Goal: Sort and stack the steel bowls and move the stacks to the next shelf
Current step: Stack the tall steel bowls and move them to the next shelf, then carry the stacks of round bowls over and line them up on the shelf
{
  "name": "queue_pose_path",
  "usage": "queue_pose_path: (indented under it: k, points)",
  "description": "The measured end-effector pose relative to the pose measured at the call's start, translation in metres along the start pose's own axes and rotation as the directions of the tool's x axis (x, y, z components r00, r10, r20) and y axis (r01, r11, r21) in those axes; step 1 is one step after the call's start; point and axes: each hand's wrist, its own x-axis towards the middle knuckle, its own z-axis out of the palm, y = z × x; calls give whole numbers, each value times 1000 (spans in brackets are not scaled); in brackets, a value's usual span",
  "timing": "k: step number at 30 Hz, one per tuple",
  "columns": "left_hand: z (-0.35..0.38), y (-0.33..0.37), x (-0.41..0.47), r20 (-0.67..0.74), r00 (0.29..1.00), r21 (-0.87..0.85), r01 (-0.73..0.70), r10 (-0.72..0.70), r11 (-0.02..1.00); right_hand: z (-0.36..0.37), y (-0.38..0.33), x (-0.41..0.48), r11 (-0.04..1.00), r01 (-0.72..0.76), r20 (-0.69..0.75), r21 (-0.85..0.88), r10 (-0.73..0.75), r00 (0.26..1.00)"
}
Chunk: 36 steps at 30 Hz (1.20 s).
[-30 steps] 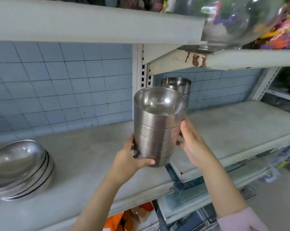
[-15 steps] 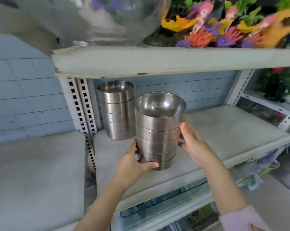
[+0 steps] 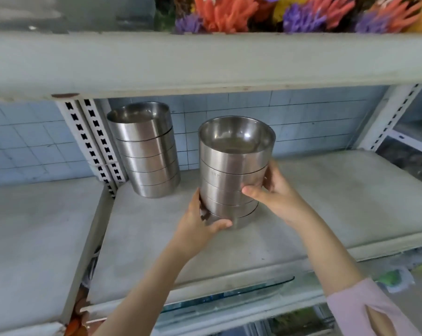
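Standing upright over the front-middle of the right-hand shelf board [image 3: 338, 202], the held stack of steel bowls [image 3: 231, 166] shows five nested bowls by its seams, open mouths upward. Whether its base touches the board cannot be told.

The left hand [image 3: 200, 226] grips the stack low on its left side, with the thumb curled across the front of the bottom bowl. The right hand [image 3: 275, 192] grips the right side at mid-height, its thumb lying across the front and its fingers wrapped behind. Both hands are closed on this one stack. One pink sleeve [image 3: 365, 314] covers the right forearm near the elbow, and the left forearm is bare.

One second stack of steel bowls [image 3: 147, 161], also five by seam count, rests on the same board at its back-left corner, behind and left of the held stack and apart from it. It stands just beside two slotted white uprights [image 3: 91, 141], which separate this board from the left shelf board [image 3: 35, 226].

A blue tiled wall [image 3: 302, 117] runs behind both boards. One upper shelf [image 3: 205, 61] spans overhead, carrying orange and purple artificial plants [image 3: 229, 10].
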Motion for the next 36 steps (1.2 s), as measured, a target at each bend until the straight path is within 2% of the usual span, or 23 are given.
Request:
queue_pose_path:
  k: [7,13,16,21,33,36]
  points:
    - [-1,-3,46,-73,997,14,22,-21,1000,-10,8,61,1000,-12,62,0,12,998]
    - [-9,-3,81,-136,990,138,66,-47,988,-14,12,108,996,-5,133,-86,16,991]
    - [-11,-3,96,-168,982,173,112,-82,979,-14,12,123,985,14,98,-171,3,995]
    - [-16,-2,113,-159,981,217,145,-111,965,-9,21,132,984,47,26,-171,-43,999]
    - [-14,3,113,-164,970,270,221,-181,937,-7,29,130,983,-4,52,-181,13,999]
    - [-17,9,90,-171,962,359,261,-212,896,3,27,108,986,-73,-69,-152,63,996]
